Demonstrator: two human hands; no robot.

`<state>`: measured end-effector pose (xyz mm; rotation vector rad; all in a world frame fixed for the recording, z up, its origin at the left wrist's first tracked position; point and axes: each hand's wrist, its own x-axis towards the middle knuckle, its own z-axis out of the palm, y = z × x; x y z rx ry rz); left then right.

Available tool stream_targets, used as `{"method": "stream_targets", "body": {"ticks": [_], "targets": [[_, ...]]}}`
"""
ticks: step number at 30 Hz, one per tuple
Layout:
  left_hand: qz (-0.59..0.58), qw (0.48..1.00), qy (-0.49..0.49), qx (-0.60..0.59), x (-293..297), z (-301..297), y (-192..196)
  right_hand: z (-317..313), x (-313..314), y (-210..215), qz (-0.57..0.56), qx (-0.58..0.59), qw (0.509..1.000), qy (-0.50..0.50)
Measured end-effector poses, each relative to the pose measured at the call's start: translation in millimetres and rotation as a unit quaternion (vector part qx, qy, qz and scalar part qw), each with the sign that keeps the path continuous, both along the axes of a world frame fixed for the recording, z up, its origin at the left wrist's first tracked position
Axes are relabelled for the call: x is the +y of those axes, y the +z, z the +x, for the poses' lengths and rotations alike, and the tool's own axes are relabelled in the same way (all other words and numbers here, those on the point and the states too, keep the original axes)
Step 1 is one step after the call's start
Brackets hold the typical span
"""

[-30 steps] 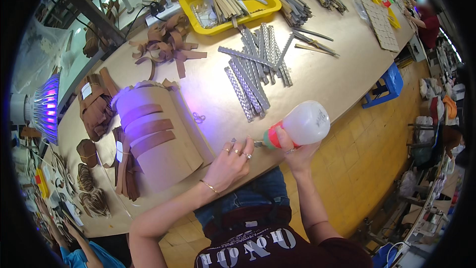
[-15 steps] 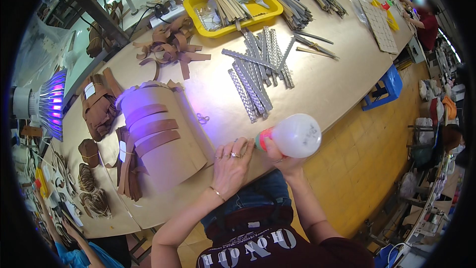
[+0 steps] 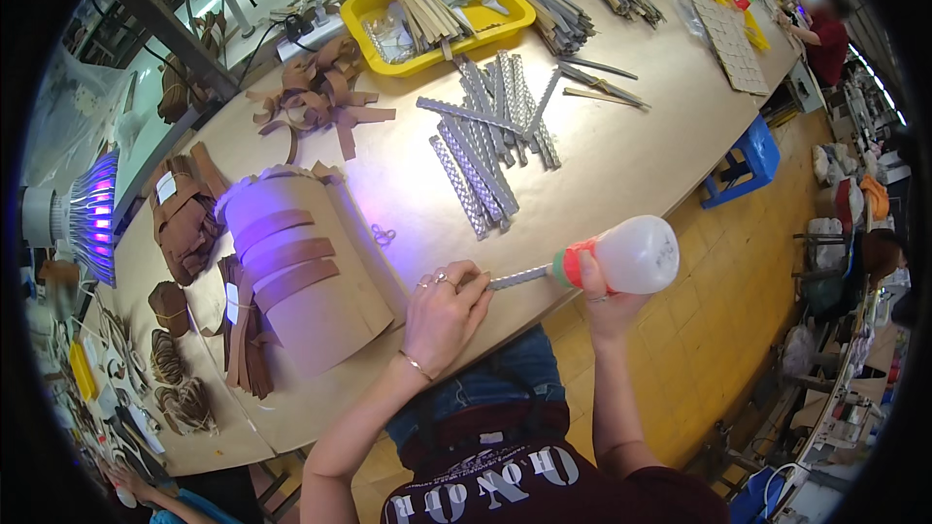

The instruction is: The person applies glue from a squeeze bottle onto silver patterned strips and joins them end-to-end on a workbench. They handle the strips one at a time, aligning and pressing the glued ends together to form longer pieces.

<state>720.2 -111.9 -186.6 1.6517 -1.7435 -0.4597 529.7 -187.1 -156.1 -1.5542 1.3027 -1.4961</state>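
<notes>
Grey strip (image 3: pixel 519 278) pinched in my left hand (image 3: pixel 445 312), my right hand (image 3: pixel 612 304) grips a bottle (image 3: pixel 638 254) seemingly touching the strip's end.

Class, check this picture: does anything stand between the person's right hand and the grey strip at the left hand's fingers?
Yes: the white bottle, gripped in the right hand, its green collar toward the grey strip. Nothing visible separates the left hand from the strip's left end.
</notes>
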Motion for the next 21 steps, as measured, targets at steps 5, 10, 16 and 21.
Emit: {"method": "stream_targets", "body": {"ticks": [5,10,16,21], "targets": [[-0.009,1.000,0.017,0.008,3.3,-1.7,-2.1,12.7,5.4,-3.3,-0.024,0.070,0.996,0.058],[-0.033,0.999,0.015,0.020,1.6,-0.3,-5.8,21.8,9.3,-14.5,-0.095,0.182,0.972,0.117],[-0.015,0.999,0.010,0.029,2.9,1.1,-9.9,36.5,23.6,-30.1,-0.082,0.213,0.967,0.114],[0.001,1.000,0.002,0.029,1.4,2.7,-8.5,19.2,26.6,-52.6,0.088,-0.009,0.995,0.039]]}}
